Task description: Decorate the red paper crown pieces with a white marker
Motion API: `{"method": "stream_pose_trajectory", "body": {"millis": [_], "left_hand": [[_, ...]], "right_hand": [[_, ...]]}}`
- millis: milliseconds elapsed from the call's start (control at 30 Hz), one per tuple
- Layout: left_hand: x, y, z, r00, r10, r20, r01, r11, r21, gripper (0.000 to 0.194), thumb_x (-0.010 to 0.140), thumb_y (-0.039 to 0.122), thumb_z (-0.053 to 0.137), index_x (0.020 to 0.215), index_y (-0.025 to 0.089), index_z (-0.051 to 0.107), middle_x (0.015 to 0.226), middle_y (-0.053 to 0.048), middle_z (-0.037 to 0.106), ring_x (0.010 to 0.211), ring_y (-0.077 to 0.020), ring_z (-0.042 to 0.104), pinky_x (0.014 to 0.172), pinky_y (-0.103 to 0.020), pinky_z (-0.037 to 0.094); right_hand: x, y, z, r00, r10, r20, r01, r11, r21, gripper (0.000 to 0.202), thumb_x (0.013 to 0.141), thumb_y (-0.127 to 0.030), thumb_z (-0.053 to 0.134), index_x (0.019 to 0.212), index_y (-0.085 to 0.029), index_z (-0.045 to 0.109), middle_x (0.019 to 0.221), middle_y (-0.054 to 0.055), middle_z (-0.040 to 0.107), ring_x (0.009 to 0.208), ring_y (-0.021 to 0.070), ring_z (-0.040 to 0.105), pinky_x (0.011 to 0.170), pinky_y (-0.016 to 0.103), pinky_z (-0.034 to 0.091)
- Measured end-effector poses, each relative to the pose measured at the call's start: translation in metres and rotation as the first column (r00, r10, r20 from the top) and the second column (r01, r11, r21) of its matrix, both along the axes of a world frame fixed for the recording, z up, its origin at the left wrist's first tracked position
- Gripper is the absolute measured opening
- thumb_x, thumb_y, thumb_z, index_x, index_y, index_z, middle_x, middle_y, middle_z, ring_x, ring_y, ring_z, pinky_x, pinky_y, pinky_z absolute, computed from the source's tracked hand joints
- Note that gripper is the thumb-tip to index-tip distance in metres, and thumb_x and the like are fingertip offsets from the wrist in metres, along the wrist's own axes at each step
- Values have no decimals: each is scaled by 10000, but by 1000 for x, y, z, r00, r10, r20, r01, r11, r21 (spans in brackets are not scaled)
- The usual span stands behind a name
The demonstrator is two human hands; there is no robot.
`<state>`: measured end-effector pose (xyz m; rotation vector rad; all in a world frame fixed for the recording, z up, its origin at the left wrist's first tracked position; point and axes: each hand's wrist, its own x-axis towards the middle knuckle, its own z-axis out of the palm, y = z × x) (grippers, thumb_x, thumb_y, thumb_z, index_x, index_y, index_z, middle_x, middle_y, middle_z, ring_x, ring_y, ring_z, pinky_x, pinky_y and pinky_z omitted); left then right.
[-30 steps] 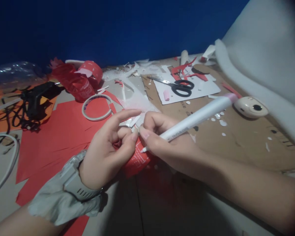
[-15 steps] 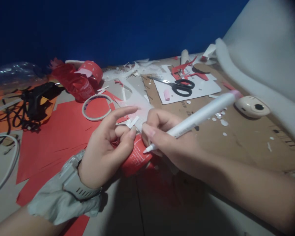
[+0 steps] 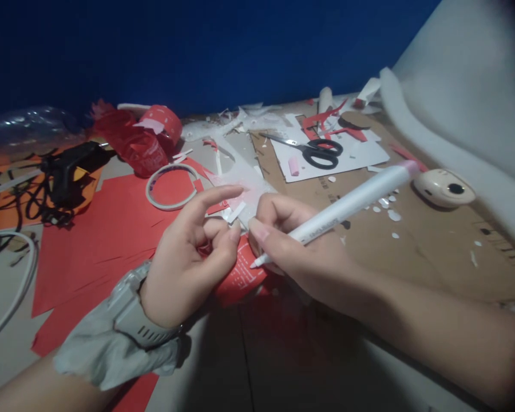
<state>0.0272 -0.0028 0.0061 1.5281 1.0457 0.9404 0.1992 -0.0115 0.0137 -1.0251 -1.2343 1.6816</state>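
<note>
My right hand point(image 3: 292, 234) is closed around a white marker pen point(image 3: 347, 209) with a pinkish back end. Its tip touches a small red paper piece point(image 3: 238, 277) that carries white drawn lines. On the left side of that piece, my left hand point(image 3: 193, 252) pinches it between thumb and bent fingers, while the index finger stretches out above. The part of the red piece under both hands is hidden. A roll of white tape point(image 3: 171, 208) lies just beyond my left hand, on a sheet of red paper point(image 3: 103, 229).
Black-handled scissors point(image 3: 320, 153) rest on white paper over brown cardboard point(image 3: 429, 246). At the left lies a black glue gun point(image 3: 68, 169) with its cable. Red rolled pieces point(image 3: 148, 149) stand at the back. A cream rounded device point(image 3: 444, 187) sits at the right.
The view has shifted slightly, so the surroundings sit a little further right. The marker tip stays on the red piece, and more white marks near it are visible.
</note>
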Motion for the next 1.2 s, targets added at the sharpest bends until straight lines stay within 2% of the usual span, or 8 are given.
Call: {"method": "stream_pose_trajectory", "body": {"millis": [133, 233, 400, 600, 700, 833, 1000, 1200], "left_hand": [[-1, -1, 1, 1000, 4, -14, -4, 1000, -3, 329, 930, 322, 593, 1248, 395, 547, 596, 52, 530, 495, -102, 449, 485, -245, 315], [0, -1, 1, 1000, 12, -10, -12, 1000, 5, 325, 929, 297, 590, 1245, 367, 557, 596, 48, 534, 505, -102, 463, 484, -233, 323], [3, 0, 3, 1000, 26, 13, -26, 1000, 16, 334, 915, 236, 591, 1236, 328, 571, 553, 61, 491, 467, -78, 411, 464, -201, 318], [3, 1, 5, 1000, 1, 13, 0, 1000, -16, 346, 928, 247, 572, 1266, 316, 543, 542, 68, 460, 457, -74, 382, 464, -199, 305], [2, 0, 4, 1000, 3, 12, -3, 1000, -10, 340, 928, 249, 573, 1258, 326, 548, 544, 67, 453, 458, -72, 377, 461, -200, 303], [2, 0, 4, 1000, 6, 16, -6, 1000, -30, 366, 919, 250, 584, 1277, 300, 524, 529, 72, 414, 452, -78, 359, 452, -205, 295], [4, 2, 3, 994, -12, 107, 12, 1000, 1, 402, 903, 229, 589, 1292, 260, 491, 504, 86, 374, 425, -72, 299, 422, -206, 253], [3, 2, 1, 997, 0, 81, 1, 1000, -8, 400, 900, 230, 588, 1287, 294, 511, 513, 75, 394, 427, -80, 321, 422, -210, 269]], "right_hand": [[-1, -1, 2, 998, -64, -2, 64, 997, 49, 293, 872, -282, 626, 687, -222, 407, 552, -69, 395, 455, 88, 330, 427, 221, 277], [-1, -1, 1, 1000, -8, 26, 8, 1000, 30, 287, 910, -302, 580, 698, -224, 403, 558, -68, 404, 460, 91, 353, 435, 218, 309], [-2, -2, -1, 997, -81, 4, 80, 991, 110, 291, 899, -301, 600, 687, -220, 417, 532, -73, 410, 420, 72, 333, 393, 197, 265], [-7, -2, 0, 993, -110, 44, 105, 989, 102, 284, 886, -280, 587, 669, -218, 415, 505, -77, 393, 404, 73, 326, 386, 196, 264], [-5, -1, 2, 994, -97, 48, 91, 989, 114, 285, 886, -254, 580, 666, -217, 403, 516, -74, 385, 429, 78, 326, 404, 204, 257], [-1, 0, 1, 999, -26, 47, 23, 998, 56, 280, 913, -276, 559, 682, -219, 410, 547, -62, 397, 463, 94, 348, 426, 225, 296], [-2, 1, -7, 997, -78, -18, 80, 988, 132, 279, 897, -278, 584, 673, -212, 431, 534, -65, 393, 455, 81, 321, 414, 216, 249], [-3, 0, -9, 996, -82, -28, 85, 988, 131, 282, 886, -297, 597, 668, -213, 439, 529, -64, 401, 445, 79, 324, 407, 211, 258]]}}
